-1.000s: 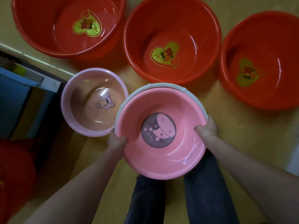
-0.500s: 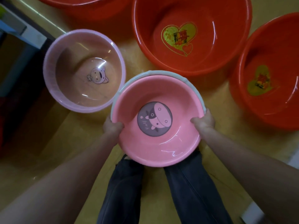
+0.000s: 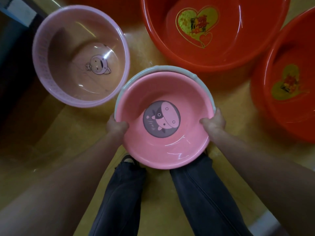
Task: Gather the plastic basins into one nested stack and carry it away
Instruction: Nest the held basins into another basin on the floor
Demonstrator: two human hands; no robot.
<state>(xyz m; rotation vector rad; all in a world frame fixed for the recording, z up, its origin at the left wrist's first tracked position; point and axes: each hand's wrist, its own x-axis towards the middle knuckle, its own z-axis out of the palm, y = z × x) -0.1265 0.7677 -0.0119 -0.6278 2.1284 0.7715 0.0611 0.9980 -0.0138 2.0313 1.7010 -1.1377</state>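
Note:
A pink basin (image 3: 153,150) with a round cartoon sticker sits nested inside a pale grey-green basin (image 3: 190,73), of which only the far rim shows. My left hand (image 3: 115,126) grips the left rim of this pair and my right hand (image 3: 214,122) grips the right rim, holding it above the floor over my legs. A translucent lilac basin (image 3: 51,77) with a small cartoon figure stands on the floor to the upper left, its rim close to the held pair. Two red basins with heart stickers lie beyond: one (image 3: 170,40) at top centre, one (image 3: 265,108) at the right edge.
The floor (image 3: 167,193) is yellow and glossy. My dark-trousered legs (image 3: 122,193) stand under the held basins. A dark piece of furniture (image 3: 12,82) fills the left edge. A pale strip (image 3: 262,222) shows at the lower right.
The view has moved closer and left: the lilac basin looks larger and nearer the held pair, and the far-left red basin has left the frame. Both hands keep their grip.

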